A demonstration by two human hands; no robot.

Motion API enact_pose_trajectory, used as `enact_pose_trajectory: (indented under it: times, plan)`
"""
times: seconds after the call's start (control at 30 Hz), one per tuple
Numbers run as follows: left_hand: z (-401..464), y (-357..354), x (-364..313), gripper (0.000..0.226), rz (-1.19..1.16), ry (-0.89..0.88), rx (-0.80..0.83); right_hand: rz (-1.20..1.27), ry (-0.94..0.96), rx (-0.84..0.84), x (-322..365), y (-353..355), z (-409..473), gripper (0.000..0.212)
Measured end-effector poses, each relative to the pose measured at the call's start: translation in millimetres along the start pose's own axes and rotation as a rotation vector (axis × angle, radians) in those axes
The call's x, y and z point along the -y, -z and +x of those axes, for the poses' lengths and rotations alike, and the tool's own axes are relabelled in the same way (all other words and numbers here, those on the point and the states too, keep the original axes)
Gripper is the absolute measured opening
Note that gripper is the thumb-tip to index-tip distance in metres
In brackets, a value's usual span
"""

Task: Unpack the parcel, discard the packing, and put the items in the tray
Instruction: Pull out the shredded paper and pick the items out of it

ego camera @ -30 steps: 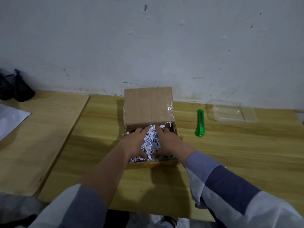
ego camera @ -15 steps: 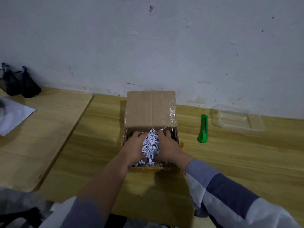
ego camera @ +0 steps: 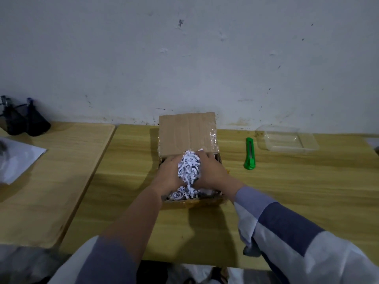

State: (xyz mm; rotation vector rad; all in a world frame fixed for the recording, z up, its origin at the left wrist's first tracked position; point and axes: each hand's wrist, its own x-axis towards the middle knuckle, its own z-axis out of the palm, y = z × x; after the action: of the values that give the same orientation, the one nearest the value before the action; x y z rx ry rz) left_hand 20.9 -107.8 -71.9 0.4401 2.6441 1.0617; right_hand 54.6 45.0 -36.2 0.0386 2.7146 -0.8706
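Observation:
An open cardboard box [ego camera: 187,132] stands mid-table, its taped flap raised toward the wall. A wad of white shredded paper [ego camera: 189,169] is squeezed between my left hand [ego camera: 169,177] and my right hand [ego camera: 213,173], just above the box's opening. More shreds [ego camera: 180,194] lie loose inside the box near its front wall. Whatever else the box holds is hidden under paper and hands. A clear plastic tray [ego camera: 287,140] rests at the far right, near the wall.
A green utility knife [ego camera: 249,153] lies between box and tray. A second wooden table [ego camera: 51,171] adjoins on the left, carrying a white sheet [ego camera: 16,158] and a black mesh pen holder [ego camera: 22,121]. The wall runs right behind the box.
My hands have gathered the shredded paper into a tighter bunch and raised it a little out of the box. The view has shifted slightly.

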Motion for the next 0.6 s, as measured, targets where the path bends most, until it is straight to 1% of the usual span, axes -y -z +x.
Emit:
enact_pose_trajectory:
  times: [0.07,0.17,0.27,0.4,0.53,0.6]
  plan:
    - [6,8,-10,0.077,0.034,-0.058,-0.018,-0.027,-0.001,-0.052,4,12,-3,0.097]
    - [18,10,-34,0.079,0.126,-0.128,-0.019,0.011,-0.027,-0.112,-1,35,-14,0.100]
    - [29,-3,-61,0.083,0.144,-0.171,0.005,-0.008,-0.034,-0.173,-18,58,-30,0.096]
    - [42,-36,-105,0.083,0.188,-0.290,0.068,0.014,-0.107,-0.260,-55,86,-62,0.095]
    - [50,-90,-151,0.085,0.169,-0.346,0.152,0.050,-0.208,-0.303,-107,107,-97,0.094]
    - [50,-121,-174,0.082,0.134,-0.354,0.188,0.069,-0.233,-0.308,-137,116,-114,0.092]
